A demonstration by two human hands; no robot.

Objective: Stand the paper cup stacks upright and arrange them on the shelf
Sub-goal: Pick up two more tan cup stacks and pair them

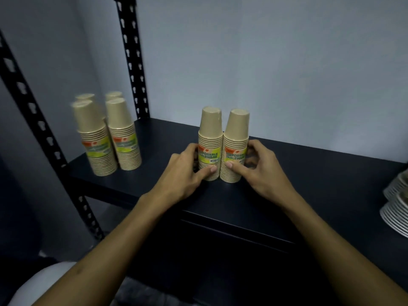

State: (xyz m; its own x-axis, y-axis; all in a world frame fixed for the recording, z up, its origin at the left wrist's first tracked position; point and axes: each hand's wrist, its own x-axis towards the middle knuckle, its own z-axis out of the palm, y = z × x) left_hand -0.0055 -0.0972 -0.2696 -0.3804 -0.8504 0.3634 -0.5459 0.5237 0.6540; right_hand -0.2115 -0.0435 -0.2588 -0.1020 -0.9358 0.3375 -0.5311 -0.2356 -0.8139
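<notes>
Hands [220, 171] in curled grip around two upright cup stacks [223, 146].

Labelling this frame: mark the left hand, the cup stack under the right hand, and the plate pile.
left hand [183, 171], head view, back of hand
right-hand cup stack [236, 138], head view, bare upper side
plate pile [395, 214], head view, rim edges

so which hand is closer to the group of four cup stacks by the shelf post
Left. The left hand holds the left stack of the centre pair, on the side facing the four cup stacks. The right hand is beyond that pair, farther away.
</notes>
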